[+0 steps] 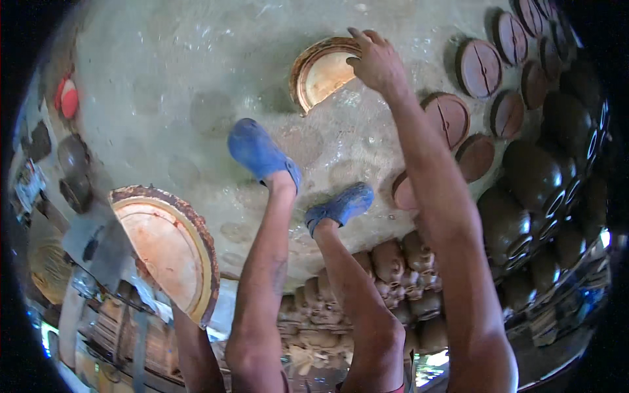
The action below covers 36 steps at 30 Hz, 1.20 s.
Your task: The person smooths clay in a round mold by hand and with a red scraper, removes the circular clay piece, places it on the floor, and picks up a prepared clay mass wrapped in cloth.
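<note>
My right hand (375,62) reaches forward and grips the far right rim of a round, orange-brown disc (321,77), which is tilted up off the grey floor (183,78). A second, larger disc of the same kind (167,245) is held up close at the lower left. My left forearm (191,350) rises to its lower edge, and the hand itself is hidden behind it. My two feet in blue clogs (259,150) (341,206) stand on the floor between the discs.
Several round brown discs (480,65) lie on the floor at the upper right. Rows of dark, wet clay pots (534,173) fill the right side. Lumps of clay (390,262) are piled below my feet. A red object (67,98) and dark bowls (73,157) sit at the left.
</note>
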{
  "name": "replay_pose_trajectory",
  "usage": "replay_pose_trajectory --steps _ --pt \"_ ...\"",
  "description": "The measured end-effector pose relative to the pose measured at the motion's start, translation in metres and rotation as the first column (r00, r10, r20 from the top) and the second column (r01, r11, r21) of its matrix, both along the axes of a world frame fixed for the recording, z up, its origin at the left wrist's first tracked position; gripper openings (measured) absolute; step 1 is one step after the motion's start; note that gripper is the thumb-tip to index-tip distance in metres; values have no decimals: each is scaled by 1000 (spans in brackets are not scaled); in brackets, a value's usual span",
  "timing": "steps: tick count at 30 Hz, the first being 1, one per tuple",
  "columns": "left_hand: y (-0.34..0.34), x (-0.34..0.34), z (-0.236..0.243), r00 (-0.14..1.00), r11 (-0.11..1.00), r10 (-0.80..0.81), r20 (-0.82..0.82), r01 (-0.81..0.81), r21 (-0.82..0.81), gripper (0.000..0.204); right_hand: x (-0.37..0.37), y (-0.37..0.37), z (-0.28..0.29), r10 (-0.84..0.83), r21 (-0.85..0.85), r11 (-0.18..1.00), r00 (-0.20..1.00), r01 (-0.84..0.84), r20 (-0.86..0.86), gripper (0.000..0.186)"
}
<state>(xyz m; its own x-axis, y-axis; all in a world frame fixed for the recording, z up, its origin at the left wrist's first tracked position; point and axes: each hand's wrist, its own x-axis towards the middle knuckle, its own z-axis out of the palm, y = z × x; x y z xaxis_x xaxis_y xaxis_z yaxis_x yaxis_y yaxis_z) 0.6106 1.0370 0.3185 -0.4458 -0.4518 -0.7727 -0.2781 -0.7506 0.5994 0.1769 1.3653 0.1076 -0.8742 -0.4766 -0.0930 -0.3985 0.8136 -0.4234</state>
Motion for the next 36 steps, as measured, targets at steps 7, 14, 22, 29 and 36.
replay_pose_trajectory --steps 7,14,22,29,36 --pt "5 56 -23 975 968 198 98 -210 136 72 -20 -33 -36 309 425 745 830 -515 465 47" --pt "13 40 3 926 894 357 126 -377 241 70 -35 3 11 10 609 500 708 -615 707 53" --pt "-8 3 120 891 823 446 86 -445 353 67 -33 -36 248 -229 614 664 666 -427 710 31" --pt "-90 -93 207 821 815 532 -207 -430 388 65 -149 -199 402 -141 543 775 750 -322 646 32" --pt "-210 -173 252 624 801 594 -508 -518 301 63 -278 -278 514 -122 534 805 809 -258 576 34"
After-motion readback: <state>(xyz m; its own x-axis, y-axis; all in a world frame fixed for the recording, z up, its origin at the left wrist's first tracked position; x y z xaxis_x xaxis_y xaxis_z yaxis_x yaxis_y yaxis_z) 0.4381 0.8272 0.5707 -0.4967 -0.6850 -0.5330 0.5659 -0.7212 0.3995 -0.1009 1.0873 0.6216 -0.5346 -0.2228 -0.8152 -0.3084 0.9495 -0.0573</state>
